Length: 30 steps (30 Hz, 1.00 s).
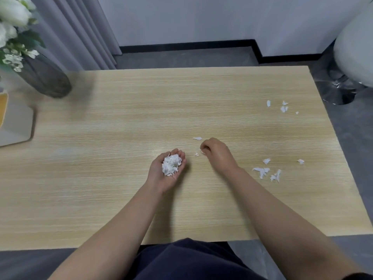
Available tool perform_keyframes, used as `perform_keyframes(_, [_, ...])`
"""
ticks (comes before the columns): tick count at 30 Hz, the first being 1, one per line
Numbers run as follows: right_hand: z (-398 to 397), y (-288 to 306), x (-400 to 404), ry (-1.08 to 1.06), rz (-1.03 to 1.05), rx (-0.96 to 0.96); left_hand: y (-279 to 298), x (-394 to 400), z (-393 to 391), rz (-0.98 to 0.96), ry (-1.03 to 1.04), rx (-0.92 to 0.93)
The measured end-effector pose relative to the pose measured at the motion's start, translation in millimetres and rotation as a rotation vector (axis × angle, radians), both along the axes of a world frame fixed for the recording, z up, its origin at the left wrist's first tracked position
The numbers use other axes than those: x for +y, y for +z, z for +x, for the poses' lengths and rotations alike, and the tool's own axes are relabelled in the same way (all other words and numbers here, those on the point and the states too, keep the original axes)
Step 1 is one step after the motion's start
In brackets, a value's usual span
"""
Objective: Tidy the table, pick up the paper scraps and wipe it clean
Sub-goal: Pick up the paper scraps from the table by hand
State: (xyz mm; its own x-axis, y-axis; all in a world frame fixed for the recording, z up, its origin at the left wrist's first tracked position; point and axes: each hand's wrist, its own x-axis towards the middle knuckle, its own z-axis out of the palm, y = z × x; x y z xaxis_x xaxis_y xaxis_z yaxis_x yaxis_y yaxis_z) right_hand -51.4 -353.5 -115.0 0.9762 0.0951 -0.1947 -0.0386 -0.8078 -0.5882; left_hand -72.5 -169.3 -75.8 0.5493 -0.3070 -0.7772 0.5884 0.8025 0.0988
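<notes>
My left hand (161,174) lies palm up over the middle of the light wooden table (121,128), cupped around a heap of white paper scraps (171,165). My right hand (217,153) rests just to its right, fingers curled down and pinching a small white scrap (203,152) against the tabletop. A tiny scrap (196,154) lies between the two hands and a longer one (197,138) sits just beyond my right hand. More scraps lie in a cluster at the right (266,171) and in a far-right cluster (283,107).
A dark grey vase (46,79) with white flowers stands at the table's far left corner. A pale box (16,122) sits at the left edge. A white stool with a chrome base (339,91) stands off the table's far right corner.
</notes>
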Motion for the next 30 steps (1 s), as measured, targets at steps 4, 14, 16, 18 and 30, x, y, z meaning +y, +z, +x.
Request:
perform_keyframes(4, [0, -1, 12, 0.142, -0.033, -0.018, -2, -2, 2, -0.001, -0.012, 0.000])
perform_keyframes(14, [16, -3, 6, 0.020, -0.078, -0.014, 0, -7, 8, 0.013, -0.013, 0.002])
perform_keyframes(16, [27, -1, 6, -0.019, -0.065, -0.001, 0, -8, 9, 0.014, -0.022, -0.005])
perform_keyframes(18, [34, -1, 8, -0.026, -0.065, 0.032, -1, -9, 10, 0.016, -0.027, -0.009])
perform_keyframes(30, [35, 2, 8, -0.013, -0.145, 0.104, 0, -14, 9, 0.056, -0.026, -0.011])
